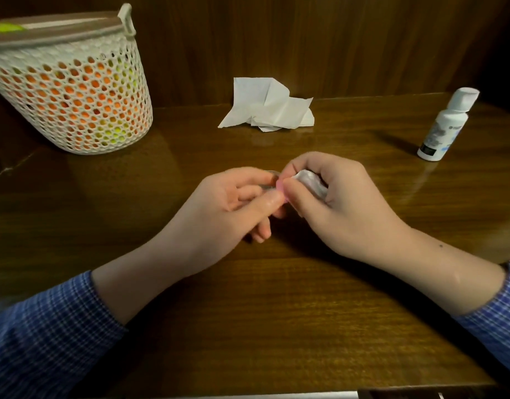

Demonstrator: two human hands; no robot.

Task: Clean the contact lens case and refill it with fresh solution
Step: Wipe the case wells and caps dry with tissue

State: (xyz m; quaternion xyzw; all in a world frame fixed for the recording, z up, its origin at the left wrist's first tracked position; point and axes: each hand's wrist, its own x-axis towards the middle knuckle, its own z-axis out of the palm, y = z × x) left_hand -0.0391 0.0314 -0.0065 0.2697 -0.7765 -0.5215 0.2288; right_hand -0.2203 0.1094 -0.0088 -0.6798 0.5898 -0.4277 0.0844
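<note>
Lens case [277, 184], barely visible, sits pinched in the left hand [233, 203], steadied above the table [277, 312]; right hand [334, 203] presses a folded tissue wad [311, 181] into it, wiping. Solution bottle [446, 125] waits capped far right, presumably for refilling.

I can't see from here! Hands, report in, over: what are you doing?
Left hand pinching the lens case. Right hand gripping a tissue wad against it. Solution bottle standing capped, far right. Nothing in the way.

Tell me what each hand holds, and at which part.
Left hand pinches the small case at its edge; most is hidden. Right hand grips a wad of tissue in its curled fingers.
</note>
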